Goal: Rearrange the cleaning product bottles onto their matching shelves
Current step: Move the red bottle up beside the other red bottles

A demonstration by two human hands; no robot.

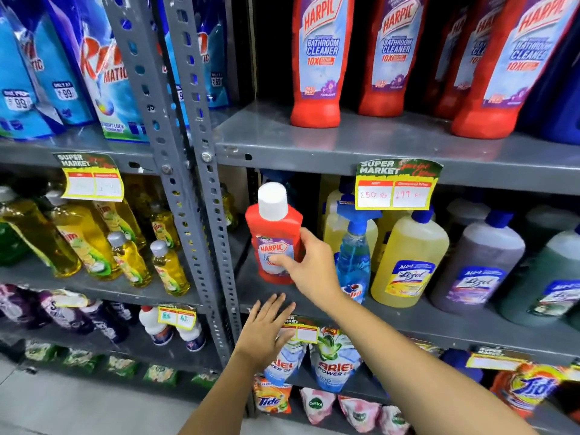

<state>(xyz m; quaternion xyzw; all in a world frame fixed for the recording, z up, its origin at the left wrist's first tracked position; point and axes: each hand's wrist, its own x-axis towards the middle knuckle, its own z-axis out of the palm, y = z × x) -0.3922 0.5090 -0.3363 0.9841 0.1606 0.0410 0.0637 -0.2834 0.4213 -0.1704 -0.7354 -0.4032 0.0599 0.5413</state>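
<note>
A small red Harpic bottle (273, 233) with a white cap stands upright at the left end of the middle shelf (439, 321). My right hand (309, 265) grips its lower right side, thumb across the label. My left hand (266, 332) hovers just below, in front of the shelf's edge, fingers spread and holding nothing. On the shelf above (376, 142) stand several large red Harpic bathroom cleaner bottles (318, 61). To the right of the small bottle are a blue spray bottle (353, 259) and big Lizol bottles (408, 262).
A grey perforated upright (188, 183) divides the racks. To its left are Rin pouches (103, 73) on top and yellow dish-liquid bottles (78, 240) below. Ariel pouches (335, 359) and Tide packs (271, 400) fill the lower shelves. Yellow price tags (394, 191) hang from the shelf edges.
</note>
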